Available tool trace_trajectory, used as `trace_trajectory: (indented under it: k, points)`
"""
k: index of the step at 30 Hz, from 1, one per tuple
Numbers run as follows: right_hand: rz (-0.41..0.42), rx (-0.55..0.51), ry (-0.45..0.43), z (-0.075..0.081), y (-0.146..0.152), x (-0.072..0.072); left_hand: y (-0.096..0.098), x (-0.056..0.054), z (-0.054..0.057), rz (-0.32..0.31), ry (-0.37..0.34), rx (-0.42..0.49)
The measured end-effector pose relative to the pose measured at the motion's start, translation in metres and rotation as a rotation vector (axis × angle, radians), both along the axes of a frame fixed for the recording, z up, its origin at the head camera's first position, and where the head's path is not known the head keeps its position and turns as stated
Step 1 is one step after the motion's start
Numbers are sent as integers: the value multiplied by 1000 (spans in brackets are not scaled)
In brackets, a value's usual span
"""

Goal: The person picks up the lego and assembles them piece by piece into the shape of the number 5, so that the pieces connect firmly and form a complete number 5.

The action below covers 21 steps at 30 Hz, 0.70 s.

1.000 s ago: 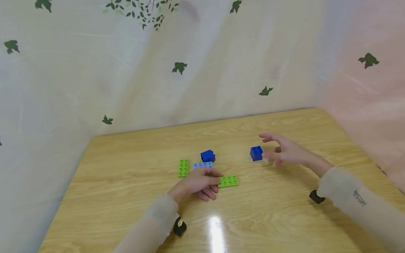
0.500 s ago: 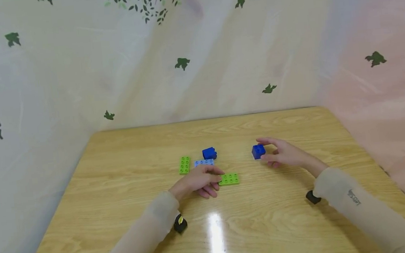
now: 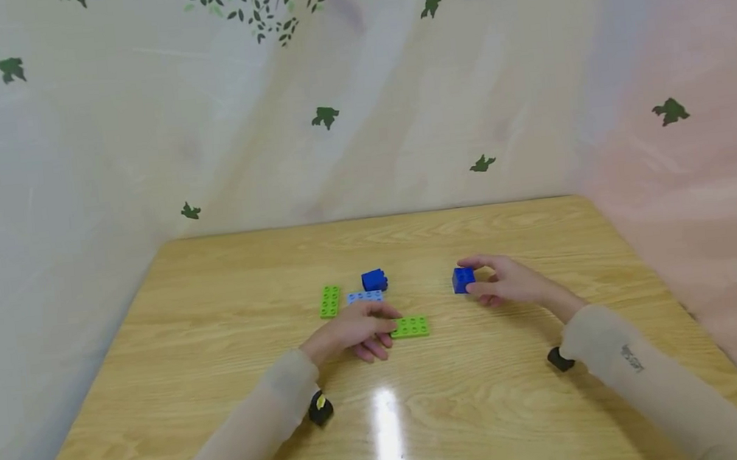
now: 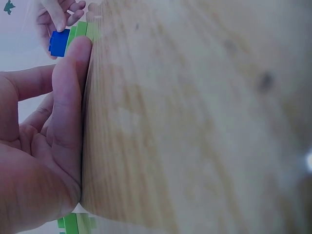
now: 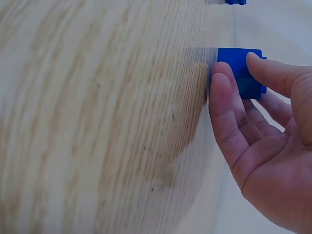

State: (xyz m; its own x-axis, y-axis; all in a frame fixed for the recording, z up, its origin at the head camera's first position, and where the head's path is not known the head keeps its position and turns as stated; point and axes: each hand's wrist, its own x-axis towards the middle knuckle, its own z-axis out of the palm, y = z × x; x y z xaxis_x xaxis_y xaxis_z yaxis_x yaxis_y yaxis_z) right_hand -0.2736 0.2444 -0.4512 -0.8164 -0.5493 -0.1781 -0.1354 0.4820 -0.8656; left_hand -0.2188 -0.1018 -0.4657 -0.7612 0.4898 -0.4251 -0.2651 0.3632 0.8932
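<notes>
In the head view my right hand (image 3: 503, 281) reaches in from the right and pinches a dark blue toy brick (image 3: 463, 280) at the table's right of centre. The right wrist view shows the thumb on the near side of this blue brick (image 5: 239, 73), fingers close to the tabletop. My left hand (image 3: 356, 327) lies low over the table, thumb and forefinger at the left end of a flat lime-green brick (image 3: 411, 326). The left wrist view shows the green brick (image 4: 78, 31) past the fingertips; its gripped end is hidden.
Behind the left hand are a light blue brick (image 3: 364, 297), partly covered, a second dark blue brick (image 3: 375, 280) tipped on its side, and another flat green brick (image 3: 329, 302). The wooden table (image 3: 459, 414) meets a patterned cloth backdrop (image 3: 386, 132).
My right hand has moved left and slightly down to the blue brick, and its thumb and fingers have closed on it. The left hand stays at the green brick.
</notes>
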Motion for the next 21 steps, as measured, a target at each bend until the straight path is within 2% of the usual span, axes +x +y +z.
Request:
trace_trajectory:
  k: [7,16,21]
  points:
    - [-16,21,-11,-1,-2,-1,0,-1,-1,9,-9,4]
    - [15,10,-12,2,-7,-3,-3,0,-1,1,-28,33]
    - [26,21,1,5,-12,0,-4,-1,-1,-17,-1,24]
